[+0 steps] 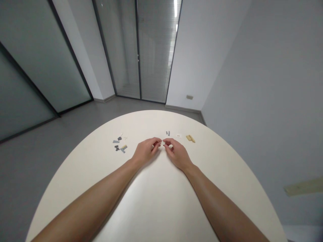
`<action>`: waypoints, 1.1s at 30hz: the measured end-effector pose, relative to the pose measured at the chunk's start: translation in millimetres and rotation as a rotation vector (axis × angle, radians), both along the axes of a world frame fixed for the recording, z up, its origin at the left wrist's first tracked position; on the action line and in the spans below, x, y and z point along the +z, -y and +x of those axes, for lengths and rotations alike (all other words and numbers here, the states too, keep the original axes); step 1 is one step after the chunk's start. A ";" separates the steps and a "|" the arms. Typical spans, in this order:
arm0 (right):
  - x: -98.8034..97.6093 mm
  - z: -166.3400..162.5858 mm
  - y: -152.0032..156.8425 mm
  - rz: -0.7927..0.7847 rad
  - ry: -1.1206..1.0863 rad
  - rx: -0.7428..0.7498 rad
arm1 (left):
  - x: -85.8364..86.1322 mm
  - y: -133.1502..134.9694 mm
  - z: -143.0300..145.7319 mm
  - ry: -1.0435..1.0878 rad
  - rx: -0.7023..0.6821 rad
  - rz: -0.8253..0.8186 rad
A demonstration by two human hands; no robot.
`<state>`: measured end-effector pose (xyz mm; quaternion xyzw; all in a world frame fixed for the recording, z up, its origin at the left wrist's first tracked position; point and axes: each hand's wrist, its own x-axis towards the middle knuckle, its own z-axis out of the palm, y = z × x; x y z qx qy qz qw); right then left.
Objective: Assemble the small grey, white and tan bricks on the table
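Observation:
My left hand (145,151) and my right hand (178,154) meet above the cream round table (161,201), their fingertips pinching a tiny white piece (163,143) between them. Much of that piece is hidden by my fingers. Left of my left hand lies a loose group of small grey plastic pieces (117,144), with a yellow-and-grey piece (123,148) nearest that hand. Beyond my right hand are a small grey piece (168,133), a white tag-like piece (178,136) and a tan notched piece (190,138).
The table's curved far edge (151,110) lies beyond the small pieces. Past it are a grey floor, glass partitions with dark frames (50,60), a glazed door with blinds (156,50), and a pale grey wall (252,67) on the right.

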<state>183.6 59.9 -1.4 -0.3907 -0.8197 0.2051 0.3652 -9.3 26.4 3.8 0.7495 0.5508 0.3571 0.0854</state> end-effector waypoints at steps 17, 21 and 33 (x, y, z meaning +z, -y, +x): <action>2.6 -0.8 0.3 0.014 -0.009 -0.017 | 1.3 0.1 -0.2 0.021 0.018 -0.020; 2.0 -0.7 -0.2 0.015 -0.003 -0.025 | 1.0 0.3 -0.5 0.026 0.018 -0.024; 2.5 -0.6 0.4 0.028 -0.004 -0.026 | 0.5 0.6 -1.0 0.022 0.009 -0.015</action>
